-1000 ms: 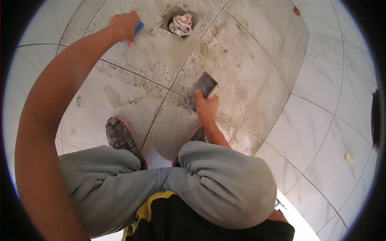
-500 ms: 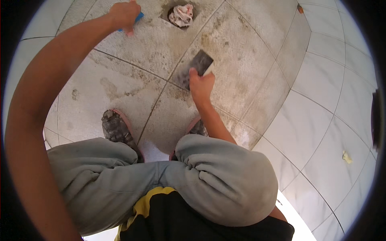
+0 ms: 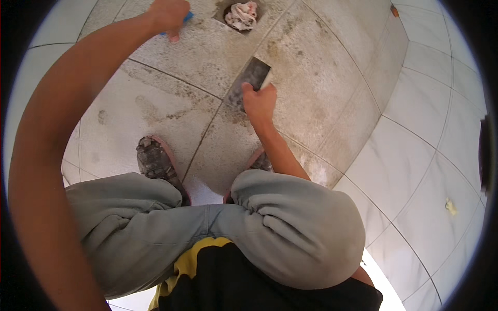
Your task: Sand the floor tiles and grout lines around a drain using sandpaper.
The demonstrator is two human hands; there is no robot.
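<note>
Right hand [image 3: 261, 102] grips rectangular trowel [image 3: 255, 73], just ahead of it over floor tiles [image 3: 316, 93]; left hand [image 3: 170, 16] closed on blue object [image 3: 188, 17] (mostly hidden). Judged step: surface troweling; next stroke calls for flat contact.

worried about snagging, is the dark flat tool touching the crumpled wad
Apart: the head view shows floor tile between the dark flat tool and the crumpled wad.
</note>
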